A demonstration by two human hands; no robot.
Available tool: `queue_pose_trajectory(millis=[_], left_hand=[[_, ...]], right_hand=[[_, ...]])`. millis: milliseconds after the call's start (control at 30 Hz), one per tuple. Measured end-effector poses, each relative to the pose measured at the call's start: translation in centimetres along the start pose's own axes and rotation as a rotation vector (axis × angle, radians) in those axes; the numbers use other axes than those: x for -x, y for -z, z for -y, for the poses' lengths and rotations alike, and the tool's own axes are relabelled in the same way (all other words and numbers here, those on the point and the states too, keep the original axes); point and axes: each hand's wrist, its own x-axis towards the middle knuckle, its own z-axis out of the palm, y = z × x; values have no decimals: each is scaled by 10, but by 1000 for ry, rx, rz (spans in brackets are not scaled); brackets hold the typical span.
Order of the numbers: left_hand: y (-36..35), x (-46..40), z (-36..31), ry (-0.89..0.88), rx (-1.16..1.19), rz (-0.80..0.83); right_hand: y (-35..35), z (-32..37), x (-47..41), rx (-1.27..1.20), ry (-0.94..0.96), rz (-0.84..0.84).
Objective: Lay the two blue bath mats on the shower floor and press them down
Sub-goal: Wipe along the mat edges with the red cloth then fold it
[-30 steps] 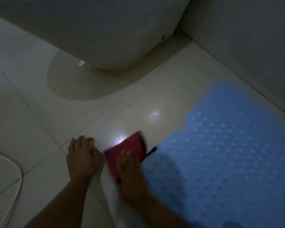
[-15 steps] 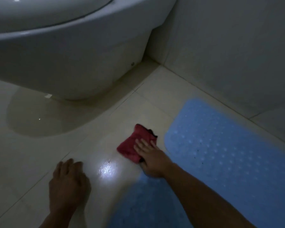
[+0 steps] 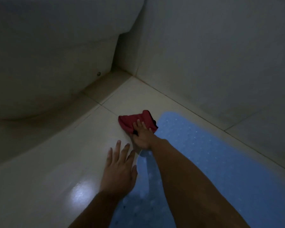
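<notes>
A blue dimpled bath mat (image 3: 212, 153) lies flat on the pale tiled floor (image 3: 56, 170), running from the middle to the lower right. My right hand (image 3: 142, 134) presses down on a crumpled red cloth (image 3: 135, 120) on the tile just left of the mat's far end, fingers spread over it. My left hand (image 3: 119, 168) rests palm down with fingers apart on the floor at the mat's left edge. My right forearm hides part of the mat. Only one mat is clearly visible.
A white toilet base (image 3: 53, 63) fills the upper left, close to the cloth. A tiled wall (image 3: 212, 55) rises behind and to the right of the mat. A bright glare spot (image 3: 80, 193) shines on the wet-looking tile at lower left.
My right hand has pushed the red cloth forward along the floor toward the corner. My left hand has slid right, up to the mat's edge. The view has moved closer to the toilet.
</notes>
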Motion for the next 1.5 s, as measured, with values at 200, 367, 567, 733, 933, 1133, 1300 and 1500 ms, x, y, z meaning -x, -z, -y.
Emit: queue_pose_trajectory(millis=[200, 367, 567, 733, 933, 1133, 1300, 1500], left_hand=[[-33, -70, -39, -76, 33, 11], [-49, -105, -47, -66, -35, 52], [-51, -102, -48, -44, -70, 60], [-51, -104, -48, -22, -85, 97], [-46, -107, -49, -37, -84, 108], [-47, -107, -48, -32, -97, 98], [-48, -106, -47, -4, -118, 100], [-49, -106, -49, -8, -147, 78]], right_hand=[[26, -29, -40, -34, -33, -29], [46, -55, -68, -60, -9, -93], [73, -87, -84, -93, -28, -104], [85, -144, -84, -81, -137, -199], [90, -278, -52, 98, 75, -400], [87, -346, -3, 91, -158, -441], [62, -270, -34, -83, -249, -475], [60, -315, 2, -74, -115, -447]])
